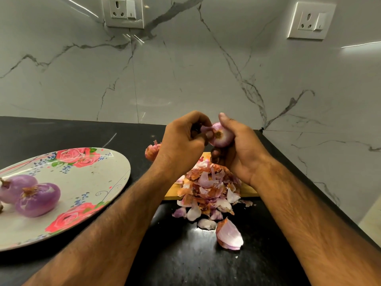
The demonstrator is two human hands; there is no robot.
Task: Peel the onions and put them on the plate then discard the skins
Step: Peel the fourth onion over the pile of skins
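My right hand (237, 150) grips the onion (221, 139), raised over the pile of skins (208, 188) on the counter (82, 133). My left hand (181, 141), just left of it, pinches its loose skin flap (204, 129). An unpeeled onion (152, 151) is half hidden behind my left wrist.

2 bare, hairy forearms (115, 223); left hand (182, 139), right hand (237, 150).

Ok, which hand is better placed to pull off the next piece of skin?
Left, probably. The left hand pinches a loose skin flap beside the root end of the onion, while the right hand is curled round the onion, holding it above the skin pile.
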